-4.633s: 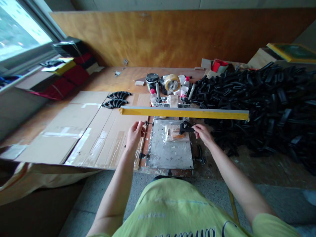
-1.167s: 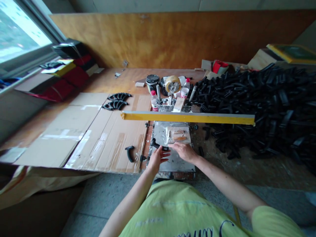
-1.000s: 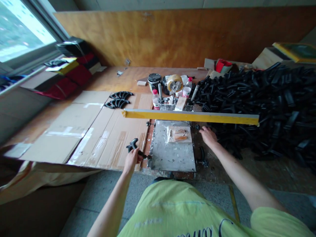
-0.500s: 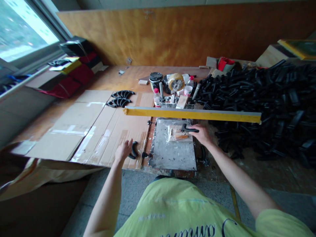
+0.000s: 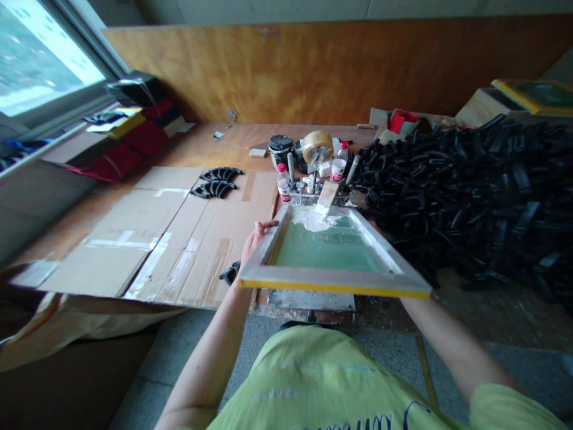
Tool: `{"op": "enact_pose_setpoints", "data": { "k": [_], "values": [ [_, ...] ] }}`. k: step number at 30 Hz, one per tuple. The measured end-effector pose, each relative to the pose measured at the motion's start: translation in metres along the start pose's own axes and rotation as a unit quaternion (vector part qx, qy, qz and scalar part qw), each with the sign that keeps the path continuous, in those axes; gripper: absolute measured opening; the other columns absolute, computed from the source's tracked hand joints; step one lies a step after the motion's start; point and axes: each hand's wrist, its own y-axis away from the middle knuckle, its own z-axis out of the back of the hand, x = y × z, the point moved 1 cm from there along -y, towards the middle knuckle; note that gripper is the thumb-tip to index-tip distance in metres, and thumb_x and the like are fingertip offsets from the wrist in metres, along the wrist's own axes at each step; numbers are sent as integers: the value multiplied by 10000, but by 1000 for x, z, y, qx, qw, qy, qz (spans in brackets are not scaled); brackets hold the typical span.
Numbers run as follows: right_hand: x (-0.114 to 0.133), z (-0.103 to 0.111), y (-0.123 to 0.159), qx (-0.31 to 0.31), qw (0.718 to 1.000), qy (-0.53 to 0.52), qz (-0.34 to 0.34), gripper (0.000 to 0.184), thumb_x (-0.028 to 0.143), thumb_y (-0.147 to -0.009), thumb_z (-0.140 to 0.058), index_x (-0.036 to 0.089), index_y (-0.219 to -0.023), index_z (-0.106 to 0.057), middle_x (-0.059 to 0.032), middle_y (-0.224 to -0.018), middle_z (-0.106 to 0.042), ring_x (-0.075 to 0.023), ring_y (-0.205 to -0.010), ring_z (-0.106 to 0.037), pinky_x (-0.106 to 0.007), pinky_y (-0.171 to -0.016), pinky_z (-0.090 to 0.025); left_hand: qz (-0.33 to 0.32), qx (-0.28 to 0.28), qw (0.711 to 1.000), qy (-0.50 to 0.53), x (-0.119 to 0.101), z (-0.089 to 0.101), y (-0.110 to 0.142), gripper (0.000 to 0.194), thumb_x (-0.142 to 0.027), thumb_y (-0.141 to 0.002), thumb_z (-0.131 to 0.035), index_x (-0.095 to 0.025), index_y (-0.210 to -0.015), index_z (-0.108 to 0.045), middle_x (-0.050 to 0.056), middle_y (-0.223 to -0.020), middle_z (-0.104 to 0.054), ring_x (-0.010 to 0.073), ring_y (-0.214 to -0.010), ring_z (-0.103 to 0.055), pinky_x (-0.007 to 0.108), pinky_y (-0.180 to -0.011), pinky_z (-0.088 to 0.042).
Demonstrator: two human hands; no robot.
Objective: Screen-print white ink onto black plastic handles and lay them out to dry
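A screen-printing frame (image 5: 335,280) with a pale rim, a yellow front edge and green mesh (image 5: 329,248) lies tilted low over the metal base plate (image 5: 308,300). My left hand (image 5: 257,239) is closed on the frame's left side. On the far right side, my right hand (image 5: 375,225) is almost all hidden behind the rim, so its fingers cannot be made out. White ink (image 5: 313,220) is pooled at the far end of the mesh, where a wooden-handled squeegee (image 5: 328,194) leans. Beside my left wrist, black curved handles (image 5: 230,273) lie on the cardboard.
A big heap of black handles (image 5: 470,191) covers the right of the table. Several more handles (image 5: 217,181) sit in rows on the cardboard (image 5: 134,239). Behind the frame stand red-capped bottles (image 5: 283,184), a black tub (image 5: 280,150) and a tape roll (image 5: 317,146).
The frame has swung down toward me over the base plate, covering the handle there. My left hand has moved from the cardboard to the frame. My right hand has let go of its handle.
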Motion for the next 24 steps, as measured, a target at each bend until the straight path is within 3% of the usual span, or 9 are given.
{"op": "enact_pose_setpoints", "data": {
  "k": [3,6,8,12,15,17,22,24],
  "values": [
    [-5,19,-28,-109,991,21,-74,356,215,-910,-408,164,-1193,-617,-142,-1115,-599,-280,-1060,-533,-466,-951,-427,71,35,995,-55,41,11,20,580,-622,-834,-510,-190,-1198,-640,48,-984,-683,165,-810,-616,231,-664,-467],
    [30,20,-65,-162,984,50,-51,466,323,-830,-621,140,-1252,-550,-177,-1261,-505,-318,-1153,-474,-458,-973,-414,125,45,989,-57,84,11,27,770,-566,-784,-602,-220,-1444,-408,38,-924,-691,153,-717,-609,229,-610,-452],
    [58,13,-87,-130,988,80,-32,497,315,-775,-701,117,-1207,-555,-194,-1217,-520,-337,-1135,-465,-463,-943,-417,140,49,987,-55,105,8,26,843,-547,-783,-602,-227,-1499,-293,24,-862,-685,145,-662,-600,229,-583,-442],
    [88,-6,-99,-29,993,113,-30,257,225,-800,-667,154,-1039,-606,-143,-1015,-627,-282,-990,-528,-373,-843,-432,129,45,989,-52,122,5,22,754,-511,-805,-587,-211,-1462,-368,25,-851,-676,151,-721,-615,241,-643,-465],
    [93,-20,-81,49,992,119,9,113,150,-842,-573,186,-935,-626,-97,-889,-660,-237,-901,-558,-308,-758,-418,125,24,989,-74,123,7,23,665,-499,-801,-602,-215,-1389,-476,19,-837,-674,163,-753,-620,255,-679,-478],
    [94,-24,-62,67,989,122,57,155,88,-849,-506,173,-884,-631,-101,-868,-659,-229,-901,-556,-296,-732,-404,130,6,987,-89,124,9,25,619,-495,-793,-618,-225,-1343,-528,19,-838,-678,174,-764,-626,263,-686,-483],
    [90,-10,-31,120,963,78,227,172,64,-831,-498,171,-838,-633,-73,-840,-645,-207,-878,-545,-283,-707,-377,122,17,986,-108,126,8,26,605,-526,-823,-573,-229,-1347,-520,20,-855,-671,177,-789,-626,262,-695,-478],
    [87,-3,-33,137,958,55,245,132,92,-818,-541,191,-805,-628,-44,-813,-639,-196,-852,-546,-272,-676,-363,115,27,987,-107,126,8,26,608,-541,-836,-548,-228,-1355,-504,18,-859,-664,170,-785,-622,254,-694,-472]
  ]
}}
